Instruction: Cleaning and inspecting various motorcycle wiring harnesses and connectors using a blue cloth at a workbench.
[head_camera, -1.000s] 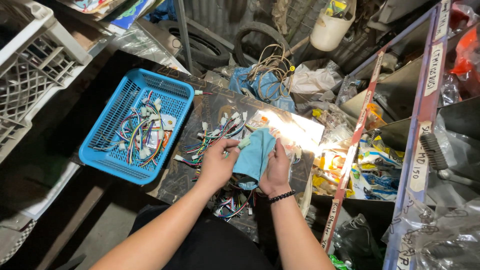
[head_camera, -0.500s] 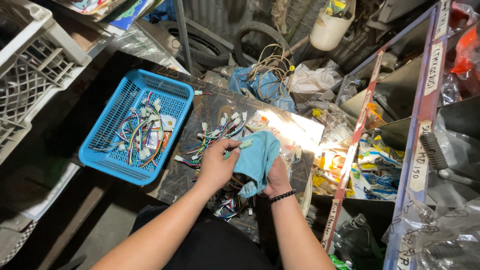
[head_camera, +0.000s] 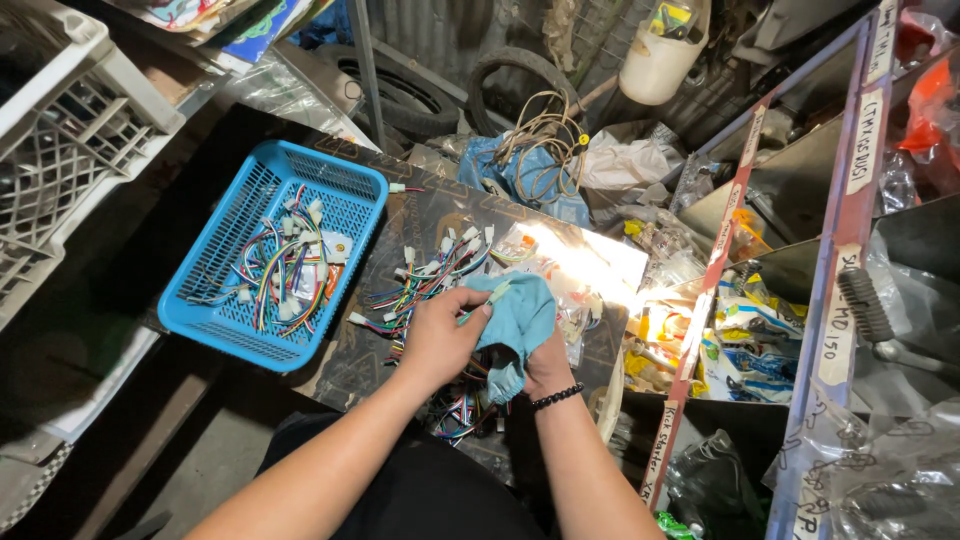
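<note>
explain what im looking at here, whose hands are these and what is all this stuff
This is one picture from a camera worn on a person's head, looking down at their own bare hands. The left hand pinches a small white connector against a light blue cloth, which is draped over the right hand. Under them lies a dark board with a loose pile of coloured wire harnesses. To the left sits a blue plastic basket holding more of the same wires. Cluttered shelves stand on the right.
</note>
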